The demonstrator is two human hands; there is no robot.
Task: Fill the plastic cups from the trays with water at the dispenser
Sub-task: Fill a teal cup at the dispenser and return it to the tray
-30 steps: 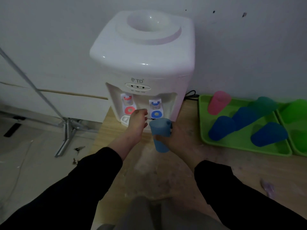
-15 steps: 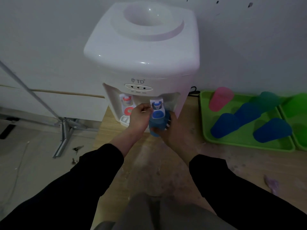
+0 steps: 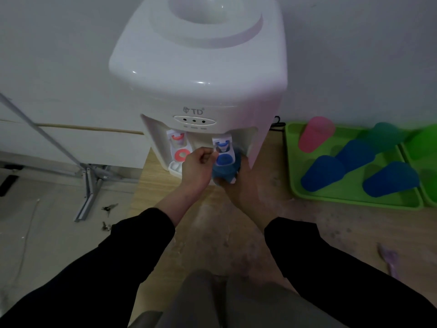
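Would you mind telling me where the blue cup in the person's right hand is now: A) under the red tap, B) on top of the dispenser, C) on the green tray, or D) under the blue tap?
D: the right hand holds the blue cup directly beneath the blue tap, which the left hand touches with curled fingers.

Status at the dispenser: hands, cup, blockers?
Left hand pinches blue tap. Right hand grips blue cup under it. Water flow not visible; nothing in the way.
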